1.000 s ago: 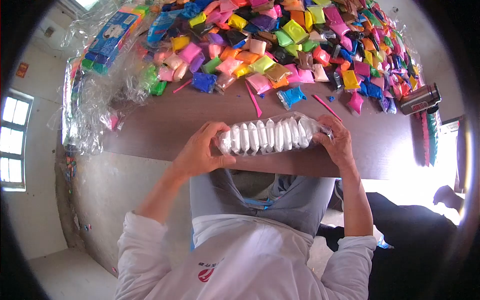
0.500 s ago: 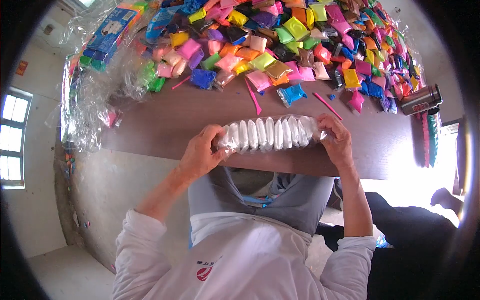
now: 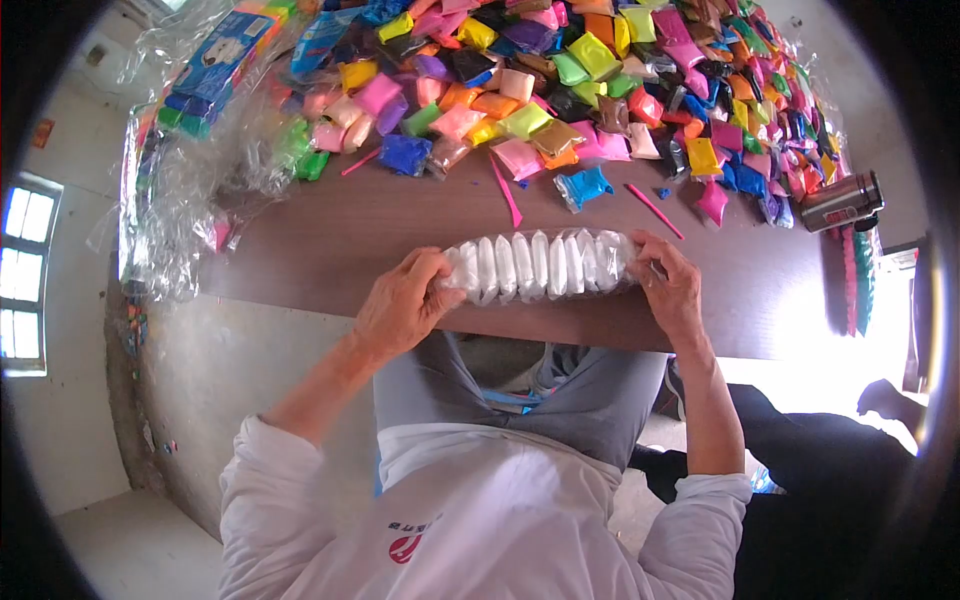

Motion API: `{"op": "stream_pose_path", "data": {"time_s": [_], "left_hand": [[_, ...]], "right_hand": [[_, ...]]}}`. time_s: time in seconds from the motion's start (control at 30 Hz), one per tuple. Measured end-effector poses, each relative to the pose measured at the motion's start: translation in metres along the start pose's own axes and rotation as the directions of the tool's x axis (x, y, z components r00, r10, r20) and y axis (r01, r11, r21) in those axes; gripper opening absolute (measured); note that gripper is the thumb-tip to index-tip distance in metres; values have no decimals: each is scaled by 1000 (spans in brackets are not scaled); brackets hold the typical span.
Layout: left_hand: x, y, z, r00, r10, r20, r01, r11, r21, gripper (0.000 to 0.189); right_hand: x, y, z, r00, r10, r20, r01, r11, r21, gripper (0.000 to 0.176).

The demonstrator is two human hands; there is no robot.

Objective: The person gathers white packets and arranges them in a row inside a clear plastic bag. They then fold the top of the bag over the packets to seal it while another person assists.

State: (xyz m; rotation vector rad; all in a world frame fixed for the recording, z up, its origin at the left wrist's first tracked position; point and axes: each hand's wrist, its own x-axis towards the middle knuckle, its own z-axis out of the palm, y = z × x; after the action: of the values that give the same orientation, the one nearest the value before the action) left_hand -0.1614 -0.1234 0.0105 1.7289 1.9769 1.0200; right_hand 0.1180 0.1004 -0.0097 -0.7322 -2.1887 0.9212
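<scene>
A long clear plastic bag with several white packets lined up in a row lies across the front of the brown table. My left hand pinches its left end between thumb and fingers. At the opposite end, my right hand grips the bag's plastic. Just beyond the bag are a blue packet, a pink stick and a flat pink tool.
A big heap of colourful packets covers the table's far side. Crumpled clear plastic and a blue printed package sit at left. A metal flask lies at right. Another person's dark-clothed leg shows at lower right.
Both hands stay at the bag's ends. My left hand has shifted very slightly at its end, and the bag's position is nearly the same.
</scene>
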Motion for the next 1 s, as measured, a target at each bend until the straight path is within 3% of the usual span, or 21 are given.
{"op": "stream_pose_path", "data": {"time_s": [0.13, 0.23, 0.3, 0.5, 0.63, 0.7, 0.73, 0.8, 0.93, 1.0], "left_hand": [[4, 13, -13, 993, -38, 113, 18, 985, 173, 36], [11, 29, -21, 988, 28, 150, -76, 943, 324, 39], [14, 39, -24, 980, 113, 166, -177, 877, 446, 44], [25, 39, -18, 955, -14, 297, -159, 822, 548, 42], [21, 37, -17, 966, -4, 259, -132, 852, 506, 36], [18, 34, -22, 975, -36, 218, -26, 962, 273, 30], [18, 34, -25, 975, -37, 218, -26, 961, 276, 30], [21, 37, -35, 977, -138, 161, 111, 980, 163, 26], [21, 42, -43, 975, -156, 156, 123, 972, 200, 24], [19, 41, -42, 987, -64, 146, 24, 965, 261, 24]], "right_hand": [[1, -10, -3, 998, 27, 50, -24, 998, -54, 20], [1, 0, -2, 996, -83, 42, 87, 990, -109, 24], [1, -2, -5, 997, -50, 67, 56, 994, -92, 26], [4, -12, -7, 995, -66, 75, 74, 992, -103, 15], [3, -6, -6, 995, -59, 75, 64, 996, -70, 16], [2, -2, -5, 996, -65, 68, 70, 995, -75, 17], [2, -1, -4, 995, -70, 67, 76, 994, -82, 17], [1, -3, -4, 996, -60, 67, 66, 994, -89, 18], [4, -16, -9, 993, 2, 115, 16, 987, -160, 19], [4, -8, -8, 994, -46, 103, 60, 989, -137, 22]]}}
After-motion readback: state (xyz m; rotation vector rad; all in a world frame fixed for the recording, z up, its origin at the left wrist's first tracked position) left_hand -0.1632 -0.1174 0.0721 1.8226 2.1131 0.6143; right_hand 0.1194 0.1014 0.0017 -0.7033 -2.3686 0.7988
